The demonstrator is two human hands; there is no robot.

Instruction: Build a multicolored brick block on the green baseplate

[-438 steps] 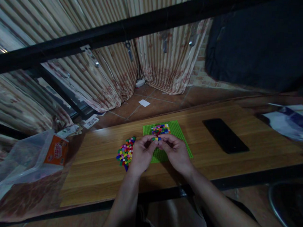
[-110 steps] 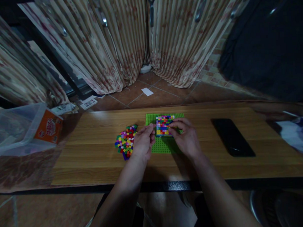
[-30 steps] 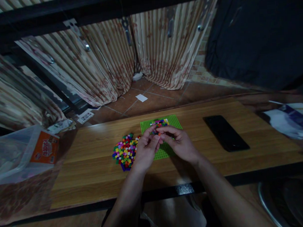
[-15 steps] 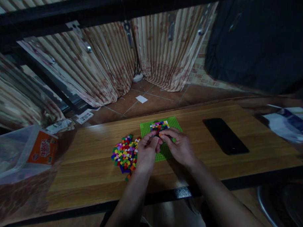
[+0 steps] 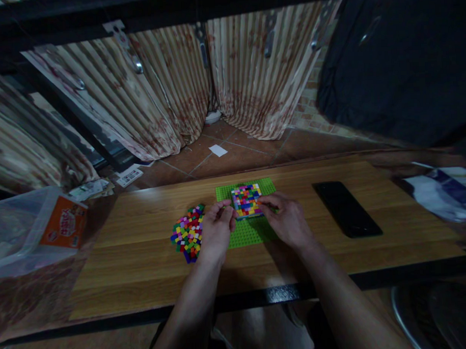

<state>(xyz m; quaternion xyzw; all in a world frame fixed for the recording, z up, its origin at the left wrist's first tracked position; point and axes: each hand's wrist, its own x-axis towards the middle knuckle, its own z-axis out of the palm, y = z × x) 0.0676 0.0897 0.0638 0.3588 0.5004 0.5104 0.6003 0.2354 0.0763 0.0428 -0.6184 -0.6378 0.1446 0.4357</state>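
A block of many small multicoloured bricks [image 5: 247, 200] sits on the green baseplate [image 5: 247, 236], which lies on the wooden table. My right hand [image 5: 286, 218] is at the block's right edge, thumb and forefinger pinched on a small orange brick [image 5: 259, 201]. On the other side, my left hand [image 5: 215, 228] is beside the block's left edge. Its fingers are curled together, and whatever may be between them is too small to make out. Close by on the left, partly covered by that hand, lies a pile of loose bricks [image 5: 187, 231] in mixed colours.
A black phone-like slab [image 5: 347, 208] lies on the table [image 5: 144, 259] to the right. Left of the table stands a clear plastic box [image 5: 17, 233] with an orange label. Plastic packaging [image 5: 443, 192] is at the far right. Striped curtains [image 5: 169, 90] hang behind.
My hands have moved apart from where they met over the baseplate, uncovering the brick block. The right hand has carried the orange brick to the block's right edge; the left has shifted left.
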